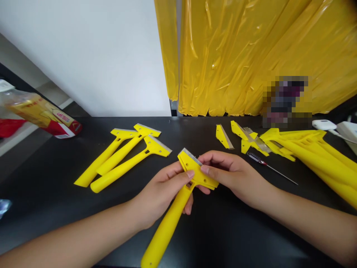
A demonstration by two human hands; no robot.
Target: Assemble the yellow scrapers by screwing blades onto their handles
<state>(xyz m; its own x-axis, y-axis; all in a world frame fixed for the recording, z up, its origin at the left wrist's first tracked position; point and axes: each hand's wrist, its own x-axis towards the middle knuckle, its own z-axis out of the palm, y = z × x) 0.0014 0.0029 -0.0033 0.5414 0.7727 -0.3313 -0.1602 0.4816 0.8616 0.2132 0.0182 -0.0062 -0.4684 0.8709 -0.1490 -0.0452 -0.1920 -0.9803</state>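
A yellow scraper (pixel 167 219) with a metal blade along its head is held up in front of me, its handle slanting toward the lower left. My left hand (pixel 170 186) grips the head near its neck, thumb on top and fingers underneath. With thumb and fingers, my right hand (pixel 228 171) pinches the head's blade side at the right. Three similar yellow scrapers (pixel 122 160) lie to the left. On the right are loose yellow head plates with blades (pixel 251 137) and a single plate (pixel 224 137). Close to my right wrist lies a screwdriver (pixel 270 167).
Several yellow scraper handles (pixel 315 152) are heaped at the right edge of the black table (pixel 234 230). A drink bottle (pixel 44 111) stands tilted in view at the left. Behind are a white panel (pixel 111 56) and yellow plastic sheeting (pixel 237 56). White devices (pixel 325 124) sit far right.
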